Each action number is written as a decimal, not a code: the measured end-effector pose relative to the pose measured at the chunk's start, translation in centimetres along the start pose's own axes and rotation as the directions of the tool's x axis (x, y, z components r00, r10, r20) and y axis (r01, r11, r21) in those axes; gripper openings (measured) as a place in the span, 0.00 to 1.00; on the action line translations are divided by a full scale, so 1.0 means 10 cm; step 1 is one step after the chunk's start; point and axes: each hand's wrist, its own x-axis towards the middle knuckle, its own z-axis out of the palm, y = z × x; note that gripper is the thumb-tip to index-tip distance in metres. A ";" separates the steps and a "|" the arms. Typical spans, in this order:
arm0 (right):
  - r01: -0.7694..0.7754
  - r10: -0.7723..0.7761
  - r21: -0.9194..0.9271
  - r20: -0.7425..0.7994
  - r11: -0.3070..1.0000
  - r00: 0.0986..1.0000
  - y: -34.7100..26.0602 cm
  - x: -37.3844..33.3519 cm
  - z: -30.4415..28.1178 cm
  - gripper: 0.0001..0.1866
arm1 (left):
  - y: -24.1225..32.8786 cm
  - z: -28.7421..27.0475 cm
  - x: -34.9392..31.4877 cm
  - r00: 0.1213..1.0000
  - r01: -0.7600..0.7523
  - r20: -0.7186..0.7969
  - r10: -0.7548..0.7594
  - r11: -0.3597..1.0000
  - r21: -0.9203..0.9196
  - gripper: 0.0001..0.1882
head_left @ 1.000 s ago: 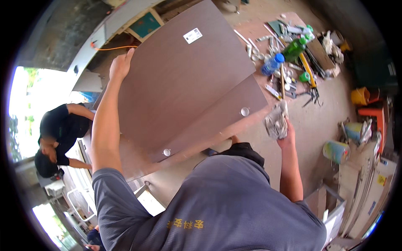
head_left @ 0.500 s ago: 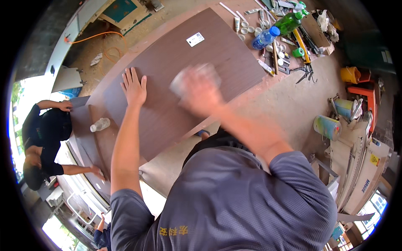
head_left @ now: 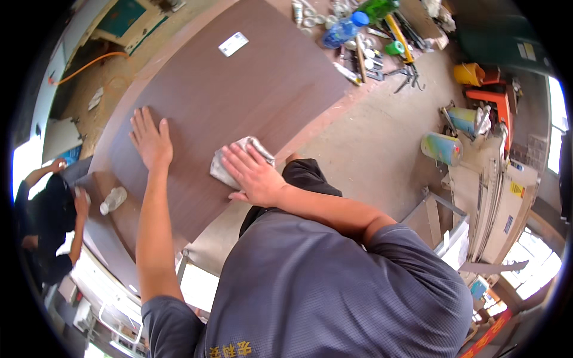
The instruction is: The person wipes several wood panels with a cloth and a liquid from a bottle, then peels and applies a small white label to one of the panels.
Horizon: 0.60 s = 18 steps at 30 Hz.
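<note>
A dark brown wood-grain panel [head_left: 239,89] lies flat in front of me, with a white label [head_left: 233,44] towards its far end. My left hand [head_left: 151,138] rests flat on the panel's left part, fingers spread, holding nothing. Close to the panel's near edge, my right hand [head_left: 253,176] presses a crumpled whitish rag [head_left: 224,170] against the surface. Its fingers lie stretched over the rag, which sticks out beyond them on both sides. The rag's underside is hidden.
A clear bottle [head_left: 113,200] lies left of the panel, near a co-worker [head_left: 48,209] in dark clothes. At the far right stand a blue-capped bottle [head_left: 346,30], a green bottle [head_left: 377,8] and a yellow caulking gun [head_left: 399,37] among tubes and caps. Paint-stained cans [head_left: 441,148] stand farther right.
My right hand has swept the rag toward me, to the panel's near edge. My left hand stays flat on the panel. The view has shifted, and the co-worker's arms have moved.
</note>
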 end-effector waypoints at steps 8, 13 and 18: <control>-0.748 0.660 -0.079 -0.418 0.659 0.625 1.38 0.03 -0.89 0.54 | -0.03 0.03 0.03 1.000 -0.016 -0.019 0.016 1.000 -0.015 0.37; -0.260 0.256 -0.022 -0.113 0.965 0.960 0.76 -0.24 -0.43 0.53 | -0.04 0.05 0.03 0.999 -0.052 -0.016 0.051 0.998 -0.031 0.36; -0.740 0.536 -0.256 -0.550 0.622 0.641 1.92 -0.26 -0.96 0.58 | -0.01 0.00 0.06 0.997 -0.075 -0.014 0.075 0.996 -0.039 0.36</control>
